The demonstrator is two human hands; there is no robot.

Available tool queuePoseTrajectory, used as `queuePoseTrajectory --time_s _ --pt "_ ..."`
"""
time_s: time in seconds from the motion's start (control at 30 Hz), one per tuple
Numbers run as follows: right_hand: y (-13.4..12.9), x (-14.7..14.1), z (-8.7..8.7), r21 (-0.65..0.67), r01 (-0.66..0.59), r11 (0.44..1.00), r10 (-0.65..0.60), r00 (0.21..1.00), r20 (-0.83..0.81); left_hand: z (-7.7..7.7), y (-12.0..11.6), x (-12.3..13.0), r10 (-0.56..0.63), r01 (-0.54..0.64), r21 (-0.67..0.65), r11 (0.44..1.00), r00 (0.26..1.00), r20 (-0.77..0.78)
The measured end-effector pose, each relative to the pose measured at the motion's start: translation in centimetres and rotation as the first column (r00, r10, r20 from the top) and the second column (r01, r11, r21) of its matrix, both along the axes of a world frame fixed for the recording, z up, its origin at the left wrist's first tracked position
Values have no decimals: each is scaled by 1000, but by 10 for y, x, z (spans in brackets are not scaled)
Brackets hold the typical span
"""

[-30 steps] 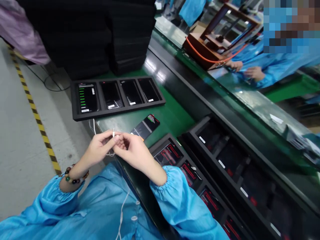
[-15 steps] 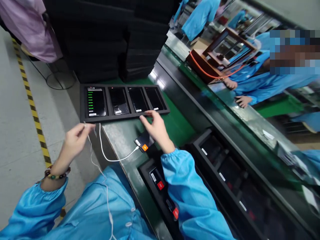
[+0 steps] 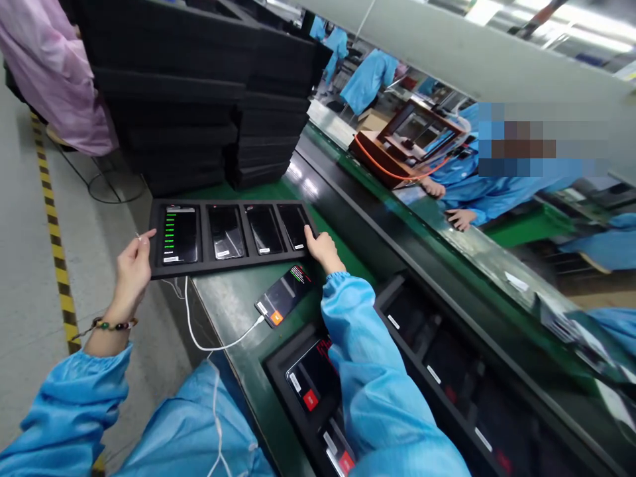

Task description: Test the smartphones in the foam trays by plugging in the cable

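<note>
A black foam tray (image 3: 223, 265) with several phones in its slots lies across the bench between my hands. The leftmost phone (image 3: 179, 235) shows green text lines; the others have dark screens. My right hand (image 3: 324, 252) grips the tray's right end, thumb on top. At the left end, my left hand (image 3: 133, 265) has its fingers closed, a small thin tip sticking up from them, seemingly the end of a thin white cable; its index finger reaches the tray's edge. In front of the tray lies a loose phone (image 3: 283, 296) with an orange square, plugged into a white charging cable (image 3: 218, 348).
Another tray (image 3: 278, 364) with red-marked phones sits partly under my right sleeve. A further tray (image 3: 397, 285) of phones stands to the right. Stacked black trays (image 3: 189, 99) rise behind. Across the line, a co-worker's hands (image 3: 461, 217) rest near a wooden-framed device (image 3: 417, 136).
My right hand has moved from above the loose phone to the tray's right end. My left hand has shifted left to the tray's left end. The loose phone's screen now shows text.
</note>
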State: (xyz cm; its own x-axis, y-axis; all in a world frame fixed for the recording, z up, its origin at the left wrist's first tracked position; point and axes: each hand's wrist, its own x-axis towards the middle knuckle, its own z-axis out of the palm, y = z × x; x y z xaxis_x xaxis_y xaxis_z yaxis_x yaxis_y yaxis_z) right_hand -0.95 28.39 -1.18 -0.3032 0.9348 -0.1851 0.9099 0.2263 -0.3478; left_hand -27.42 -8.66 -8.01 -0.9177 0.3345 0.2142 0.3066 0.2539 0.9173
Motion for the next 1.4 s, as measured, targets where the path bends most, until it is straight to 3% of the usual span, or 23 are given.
queuePoseTrajectory --time_s 0.3,0.57,0.63,0.73,0.83,0.9,0.97,1.1,1.27,1.4 --pt "-35 52 5 -4 27 1000 -26 978 206 13 -13 25 -10 16 -65 998 996 89" --pt "-47 89 11 19 -59 998 53 973 225 17 -21 18 -65 76 -99 992 991 113" --pt "-46 90 8 108 -162 981 147 980 133 19 -21 18 2 6 -36 999 978 207" --pt "-45 84 -2 249 -318 915 336 942 -31 21 -25 25 184 -208 44 977 934 308" --pt "-42 71 -9 207 -303 930 318 947 -43 23 -37 37 263 -263 6 965 963 63" --pt "-39 63 -8 146 -242 959 251 967 -44 26 -44 46 199 -211 -56 976 966 -165" --pt "-34 58 -5 99 -175 980 184 979 -92 32 -49 52 124 -162 -107 981 947 -295" --pt "-33 62 2 33 -117 993 122 973 -196 42 -47 55 47 -101 -145 984 940 -337" --pt "-53 84 0 193 -226 955 263 946 -191 40 -37 52 25 -76 -150 986 948 -318" --pt "-75 105 4 251 -257 933 307 934 -185 43 -30 68 53 -101 -90 991 903 -427"
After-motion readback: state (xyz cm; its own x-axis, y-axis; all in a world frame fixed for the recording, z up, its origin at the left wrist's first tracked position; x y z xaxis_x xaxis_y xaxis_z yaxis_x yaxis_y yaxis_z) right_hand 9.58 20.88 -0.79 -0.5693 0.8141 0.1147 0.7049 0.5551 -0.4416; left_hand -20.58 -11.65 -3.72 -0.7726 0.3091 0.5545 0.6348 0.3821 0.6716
